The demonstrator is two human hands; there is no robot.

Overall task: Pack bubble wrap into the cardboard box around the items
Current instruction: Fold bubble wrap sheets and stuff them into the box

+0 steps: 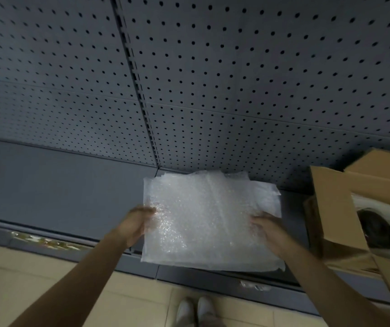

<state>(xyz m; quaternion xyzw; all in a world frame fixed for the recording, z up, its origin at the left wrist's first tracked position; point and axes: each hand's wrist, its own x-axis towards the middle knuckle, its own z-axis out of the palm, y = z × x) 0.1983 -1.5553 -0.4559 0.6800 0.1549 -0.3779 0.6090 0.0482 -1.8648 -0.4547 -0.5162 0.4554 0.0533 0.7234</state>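
Head view, looking down: a stack of bubble wrap sheets is held flat between two hands above a dark grey shelf, near its front edge. The left hand is closed on the stack's left edge, thumb on top and fingers curled underneath. The right hand is closed on the stack's right edge in the same way, fingers wrapped around the border; both are somewhat blurred. The sheets are translucent white and slightly fanned at their far corners.

At the shelf's right end, just beside the stack, an open cardboard box is seen with its flaps raised. Inside it, a dark item lies on white padding; what the item is cannot be told.

Behind the shelf, a grey pegboard panel rises, split by a slotted vertical upright. Below the shelf's front edge, a beige tiled floor is visible, with the toes of two white shoes at the bottom.
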